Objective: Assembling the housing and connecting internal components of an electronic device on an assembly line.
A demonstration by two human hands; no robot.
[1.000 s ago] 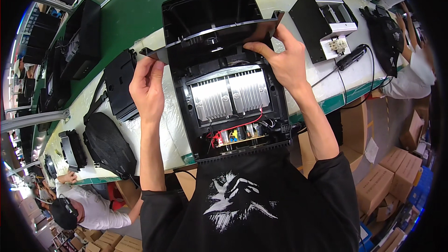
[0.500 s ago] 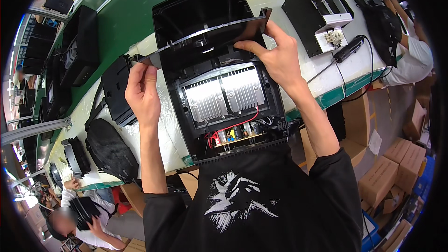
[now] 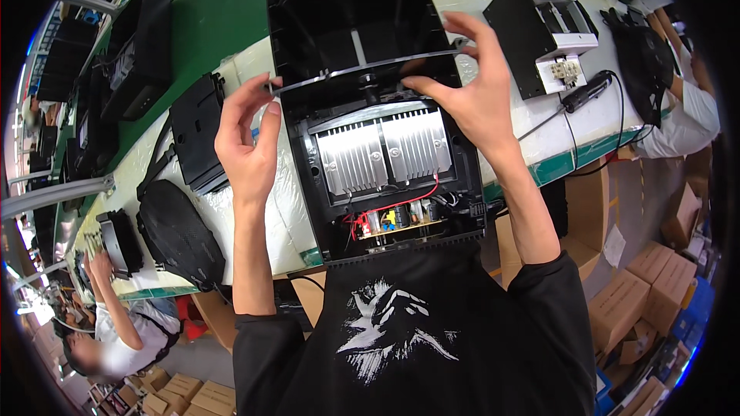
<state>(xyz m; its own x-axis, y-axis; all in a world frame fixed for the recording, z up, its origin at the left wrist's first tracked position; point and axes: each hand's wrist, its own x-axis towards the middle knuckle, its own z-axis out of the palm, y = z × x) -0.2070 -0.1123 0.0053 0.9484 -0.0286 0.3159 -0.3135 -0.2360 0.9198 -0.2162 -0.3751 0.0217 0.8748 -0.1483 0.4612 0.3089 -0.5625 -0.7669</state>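
A black plastic housing [image 3: 312,212] lies opened in front of me, its deep hollow shell [image 3: 316,23] tipped away at the far side. Across the joint sits a dark panel [image 3: 320,92] with a shiny edge. Two silver finned heat sinks [image 3: 351,162] fill the middle, and a red wire [image 3: 397,202] runs over a circuit board [image 3: 401,229] near my shirt. My left hand [image 3: 248,135] is open at the panel's left end, fingers and thumb apart. At the right end, my right hand [image 3: 484,96] is open too, thumb near the panel and fingers beside the shell.
A black-and-white metal device [image 3: 551,38] and a black handheld tool [image 3: 590,92] with a cable lie right on the white-covered bench [image 3: 270,223]. Black casing [image 3: 196,135] and a mesh-covered black piece [image 3: 181,235] lie left. Co-workers are at both sides; cardboard boxes [image 3: 644,285] stand lower right.
The panel has gone down lower into the housing and sits more level. Both hands have loosened from its ends. The co-worker at lower left has moved their hands to the bench.
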